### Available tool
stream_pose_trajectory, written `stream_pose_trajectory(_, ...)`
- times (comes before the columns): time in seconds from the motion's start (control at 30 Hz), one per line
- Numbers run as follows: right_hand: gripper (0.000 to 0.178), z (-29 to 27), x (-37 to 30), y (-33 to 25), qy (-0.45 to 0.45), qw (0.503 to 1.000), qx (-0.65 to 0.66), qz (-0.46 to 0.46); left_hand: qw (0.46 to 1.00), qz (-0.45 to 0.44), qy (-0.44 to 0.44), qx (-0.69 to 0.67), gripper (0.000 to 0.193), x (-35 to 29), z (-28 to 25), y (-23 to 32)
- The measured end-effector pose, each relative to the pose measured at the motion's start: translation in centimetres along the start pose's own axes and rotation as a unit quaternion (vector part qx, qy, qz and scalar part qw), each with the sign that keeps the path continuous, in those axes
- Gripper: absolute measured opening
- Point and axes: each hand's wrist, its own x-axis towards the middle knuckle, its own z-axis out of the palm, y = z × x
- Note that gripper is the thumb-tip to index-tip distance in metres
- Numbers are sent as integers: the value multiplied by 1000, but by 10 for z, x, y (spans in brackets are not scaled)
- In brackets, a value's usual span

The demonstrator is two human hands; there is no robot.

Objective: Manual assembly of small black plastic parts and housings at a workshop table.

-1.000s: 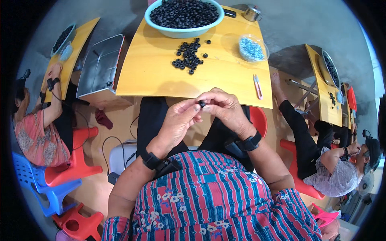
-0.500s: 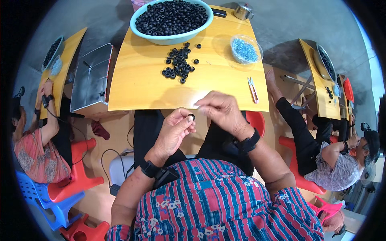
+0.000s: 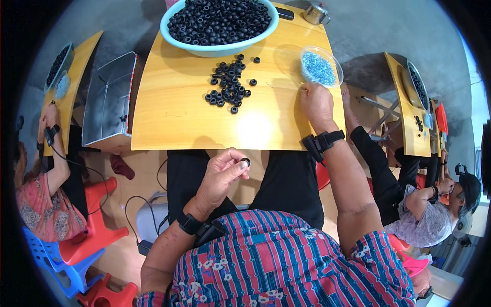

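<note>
My left hand [image 3: 223,175] is closed above my lap, just off the table's near edge. Between its thumb and fingers it pinches a small black ring [image 3: 246,162]. My right hand [image 3: 316,105] is over the table's right side, its fingers curled together at the near rim of a round clear plastic tub [image 3: 339,77]. Inside the tub lie many small, shiny blue-and-clear pieces [image 3: 318,67]; whether the fingertips hold one is hidden. A loose pile of black rings [image 3: 232,84] lies mid-table, left of my right hand.
A light blue basin [image 3: 217,50] heaped with black rings stands at the far side of the yellow table [image 3: 179,115]. Behind the tub is a metal cup [image 3: 315,13]. A metal-lined box [image 3: 110,105] stands to the left. People sit at similar tables on both sides.
My right hand has moved from beside the left hand, forward and right to the tub. It now covers where the small snips lay. My left hand keeps its black ring.
</note>
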Motion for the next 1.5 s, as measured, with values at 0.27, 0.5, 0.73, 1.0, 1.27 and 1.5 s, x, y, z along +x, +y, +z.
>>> stream_pose_trajectory(0.27,17,19,-10,8,7,1000,-18,-5,1000,6,2,13,10,-1,1,-2)
stream_pose_trajectory(0.5,10,14,-40,-11,7,989,39,-142,999,11,22,45,11,-7,7,4)
stream_pose_trajectory(0.73,8,-29,-99,-73,-172,796,580,-15,998,46,18,45,16,-13,6,13)
stream_pose_trajectory(1.0,7,-52,-119,-90,-216,712,665,-59,991,90,14,101,18,-20,17,19)
stream_pose_trajectory(1.27,5,-64,-122,-91,-200,784,580,-101,962,156,11,224,14,-26,24,26)
stream_pose_trajectory(1.5,7,-77,-123,-96,-182,852,461,-167,956,157,19,248,13,-29,23,28)
